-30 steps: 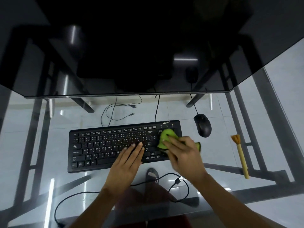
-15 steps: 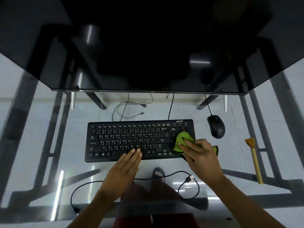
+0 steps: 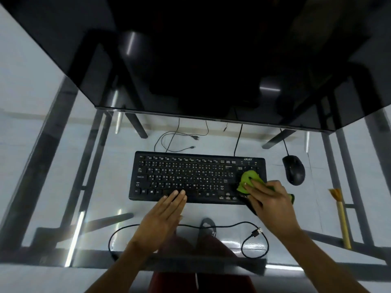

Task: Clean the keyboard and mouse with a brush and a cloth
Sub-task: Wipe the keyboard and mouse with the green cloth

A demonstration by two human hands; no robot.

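Head view shows the right hand (image 3: pixel 267 199) pressing a green cloth (image 3: pixel 249 179) on the keyboard's (image 3: pixel 190 176) right end. Left hand (image 3: pixel 164 216) lies flat and open, fingertips on the keys. Mouse (image 3: pixel 294 169) and brush (image 3: pixel 341 216) rest on the glass counter (image 3: pixel 63 187).

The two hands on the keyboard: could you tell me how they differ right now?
The left hand lies flat and empty, fingertips on the keyboard's near edge; the right hand presses a green cloth onto its right end. Both touch the keyboard; neither holds the brush.
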